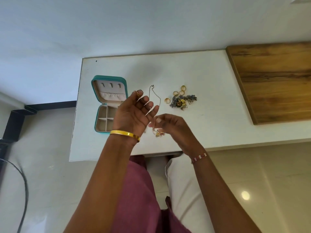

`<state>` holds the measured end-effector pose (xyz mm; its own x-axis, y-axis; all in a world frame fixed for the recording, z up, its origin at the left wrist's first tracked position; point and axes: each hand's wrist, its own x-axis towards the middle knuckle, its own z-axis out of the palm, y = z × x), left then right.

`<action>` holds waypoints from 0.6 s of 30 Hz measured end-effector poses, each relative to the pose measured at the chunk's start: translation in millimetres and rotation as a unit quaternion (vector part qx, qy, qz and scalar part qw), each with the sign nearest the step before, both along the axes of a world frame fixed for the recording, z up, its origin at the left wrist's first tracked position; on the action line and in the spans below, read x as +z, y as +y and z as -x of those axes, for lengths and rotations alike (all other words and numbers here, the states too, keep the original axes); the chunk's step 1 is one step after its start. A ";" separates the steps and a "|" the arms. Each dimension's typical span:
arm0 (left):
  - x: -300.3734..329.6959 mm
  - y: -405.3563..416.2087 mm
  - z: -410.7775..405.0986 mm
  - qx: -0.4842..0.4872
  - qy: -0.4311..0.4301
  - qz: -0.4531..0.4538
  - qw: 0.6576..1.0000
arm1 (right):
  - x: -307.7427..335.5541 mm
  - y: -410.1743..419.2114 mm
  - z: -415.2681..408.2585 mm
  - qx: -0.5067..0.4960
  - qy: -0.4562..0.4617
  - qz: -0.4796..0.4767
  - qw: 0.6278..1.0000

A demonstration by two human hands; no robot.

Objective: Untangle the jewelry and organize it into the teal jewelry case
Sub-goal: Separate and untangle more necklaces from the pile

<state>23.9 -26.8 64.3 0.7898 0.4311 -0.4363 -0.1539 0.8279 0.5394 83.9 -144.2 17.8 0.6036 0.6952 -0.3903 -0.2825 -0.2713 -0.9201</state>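
Nearest, the right hand (pixel 170 125) is pinching a small gold charm piece (pixel 159 134) with curled fingers, while the left hand (pixel 134 111) is spreading its fingers apart, palm up. Beyond them a thin chain necklace (pixel 155 96) is lying on the white table (pixel 202 125). The open teal jewelry case (pixel 107 103) is sitting left; a tangled jewelry heap with gold rings (pixel 182 99) is lying far right.

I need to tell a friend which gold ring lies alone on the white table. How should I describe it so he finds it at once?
Start at the white table and find the tangled jewelry pile, to the right of the open teal jewelry case. Several gold rings cluster at the pile's far edge. The lone gold ring lies flat just left of the pile, apart from them, toward the thin chain.
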 end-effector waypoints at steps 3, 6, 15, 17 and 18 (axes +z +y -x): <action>0.2 7.9 2.6 0.019 -0.012 0.020 1.000 | -16.1 -2.4 5.7 0.014 -0.066 0.061 0.996; -4.4 15.8 8.1 0.035 -0.007 0.013 0.999 | -27.9 -6.9 1.8 -0.010 -0.094 0.095 0.991; -20.9 26.1 28.0 0.055 0.019 0.015 0.998 | -21.1 -13.8 -19.2 -0.031 -0.161 0.115 0.980; -26.0 30.1 33.4 0.059 0.024 0.021 0.998 | -15.5 -16.3 -24.3 -0.051 -0.143 0.101 0.983; -28.0 31.2 35.7 0.058 0.027 0.021 0.998 | -12.5 -17.3 -26.2 -0.055 -0.124 0.090 0.987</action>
